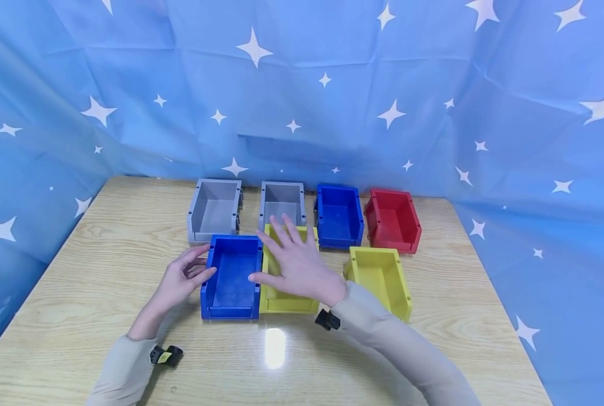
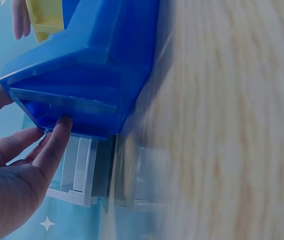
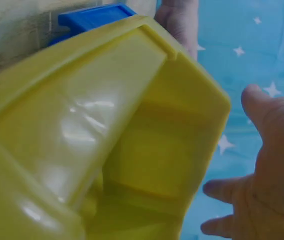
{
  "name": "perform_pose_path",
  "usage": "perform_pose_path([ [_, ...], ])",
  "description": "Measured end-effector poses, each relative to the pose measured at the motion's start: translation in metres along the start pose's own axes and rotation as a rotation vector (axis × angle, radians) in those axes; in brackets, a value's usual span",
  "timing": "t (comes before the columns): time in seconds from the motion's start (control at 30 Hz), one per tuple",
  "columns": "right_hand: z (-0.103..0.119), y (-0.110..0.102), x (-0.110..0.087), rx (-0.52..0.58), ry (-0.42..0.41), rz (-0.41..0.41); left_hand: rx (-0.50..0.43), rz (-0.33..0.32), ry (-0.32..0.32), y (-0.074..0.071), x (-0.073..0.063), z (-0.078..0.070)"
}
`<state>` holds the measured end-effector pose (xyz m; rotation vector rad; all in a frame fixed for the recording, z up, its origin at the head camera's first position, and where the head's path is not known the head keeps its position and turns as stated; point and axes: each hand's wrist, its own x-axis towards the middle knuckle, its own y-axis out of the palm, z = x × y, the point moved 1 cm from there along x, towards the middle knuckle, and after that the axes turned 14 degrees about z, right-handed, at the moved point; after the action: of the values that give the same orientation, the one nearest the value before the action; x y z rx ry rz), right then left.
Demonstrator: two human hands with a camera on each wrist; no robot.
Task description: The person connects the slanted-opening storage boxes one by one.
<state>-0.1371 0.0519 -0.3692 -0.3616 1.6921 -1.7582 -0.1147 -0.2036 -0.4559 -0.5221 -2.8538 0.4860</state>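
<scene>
Left hand [image 1: 182, 279], fingers relaxed, touches the near blue bin's [image 1: 232, 277] left wall. Right hand [image 1: 296, 262], fingers spread wide, hovers over the adjoining yellow bin [image 1: 287, 301], holding nothing.

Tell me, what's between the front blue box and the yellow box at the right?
Another yellow box, under the right hand, sits beside the front blue box; past it, bare table before the right yellow box. Head view.
</scene>
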Motion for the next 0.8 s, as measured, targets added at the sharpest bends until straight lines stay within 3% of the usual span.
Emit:
perform_pose_path([
  [0.2,0.0016,0.0038,0.0049,-0.042,0.006,0.042,-0.012,0.004,-0.027,0.0009,0.0001,0.0032],
  [0.8,0.0004,0.0013,0.0091,-0.09,0.042,0.058,0.046,-0.001,-0.014,-0.0008,0.0007,0.0045],
])
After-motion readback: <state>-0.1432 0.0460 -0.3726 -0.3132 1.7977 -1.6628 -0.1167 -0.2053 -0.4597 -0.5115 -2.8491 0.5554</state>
